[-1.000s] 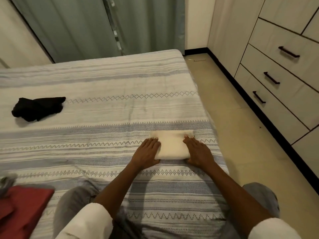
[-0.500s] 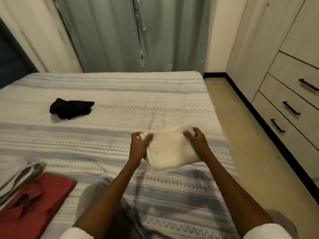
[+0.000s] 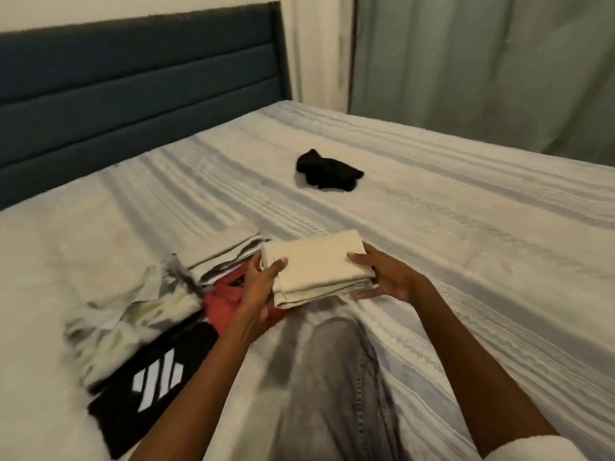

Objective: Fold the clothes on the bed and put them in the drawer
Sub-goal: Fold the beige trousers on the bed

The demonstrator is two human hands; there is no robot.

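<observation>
One bed (image 3: pixel 466 247), striped cover, filled most of the frame. One dark blue headboard (image 3: pixel 133 94), upper left. One grey-green curtain (image 3: pixel 482 68), upper right. One pile of clothes (image 3: pixel 149 311), lower left: pale folded pieces, one red, one black with white bars; exact count unclear through blur. One folded cream cloth (image 3: pixel 316 267), centre, held just above the bed, long axis running lower left to upper right. One crumpled black garment (image 3: pixel 327 174), upper centre, well apart. Two hands: left hand (image 3: pixel 259 291) and right hand (image 3: pixel 386 277) each gripped an end of the cream cloth, thumbs on top.
</observation>
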